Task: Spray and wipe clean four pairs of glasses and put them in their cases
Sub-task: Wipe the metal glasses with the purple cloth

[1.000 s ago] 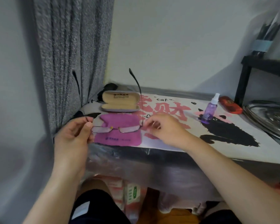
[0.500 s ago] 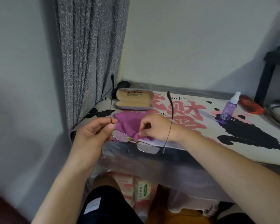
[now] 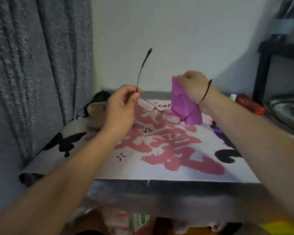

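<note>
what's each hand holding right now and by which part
The left hand pinches the glasses at the hinge end of one lens, where the raised temple arm begins. The right hand grips the purple cloth by its top edge; the rest hangs.

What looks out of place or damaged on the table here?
Nothing looks damaged or spilled. The left hand holds the glasses by one corner, the right hand holds the purple cloth. Only the printed mat curls up at its left edge.
</note>
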